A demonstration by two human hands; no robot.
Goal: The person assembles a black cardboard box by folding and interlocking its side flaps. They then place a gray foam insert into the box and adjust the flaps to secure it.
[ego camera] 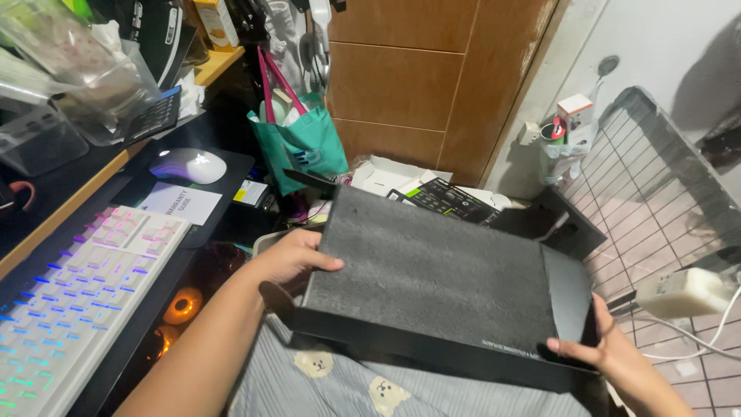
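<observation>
Both hands gripped a flat black box [440, 286] over the lap: left hand [289, 259] curled on its left edge, right hand [598, 351] pinching the near right corner.

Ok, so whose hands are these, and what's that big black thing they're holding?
There is no machine here. The picture comes from a camera worn on a person's head, looking down, so you see that person's own two hands. The left hand grips the left edge of a flat black box topped with grey foam. The right hand holds its lower right corner. The box sits over the person's lap. On the left is a desk with a glowing white keyboard and a white mouse. Behind the box hangs a teal bag, and a wire grid panel stands on the right.
</observation>
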